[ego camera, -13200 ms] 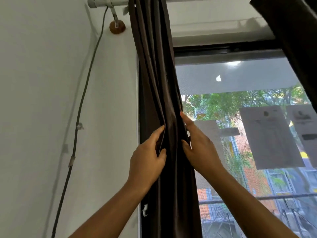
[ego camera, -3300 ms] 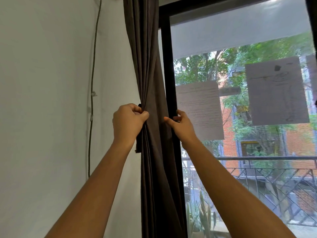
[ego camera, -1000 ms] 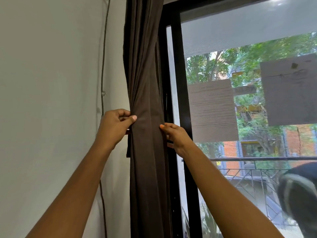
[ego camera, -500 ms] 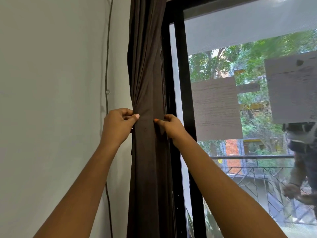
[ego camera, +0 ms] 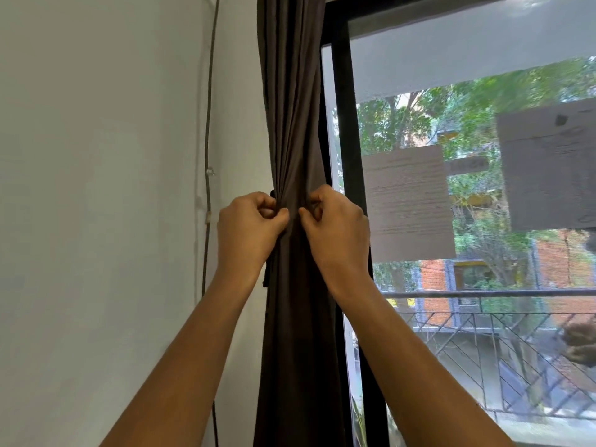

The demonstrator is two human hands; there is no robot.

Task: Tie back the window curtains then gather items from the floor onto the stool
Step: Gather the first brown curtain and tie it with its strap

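1. Left hand: fingers curled, thumb tip against forefinger, pinching dark cloth at the left edge of the gathered curtain.
2. Right hand: fingers curled, thumb and forefinger pinching cloth on the right side of the same gather, level with the left hand. The two thumbs nearly meet across the front of the bundle.
3. Curtain: dark brown, hanging in vertical folds, drawn in to a narrow waist at the hands and wider below them.
4. Strap: a short dark strip shows at the curtain's left edge, just above and below the left hand; its lower end hangs loose. Whether either hand holds this strip or only curtain cloth cannot be told.
5. Window frame: black upright just right of the curtain, partly overlapped by it.
6. Wall: white, left of the curtain, with a grey cable running down it, fixed by a small clip.
7. Glass: two paper sheets stuck on, writing blurred. Beyond them are a metal railing, trees and a brick building.
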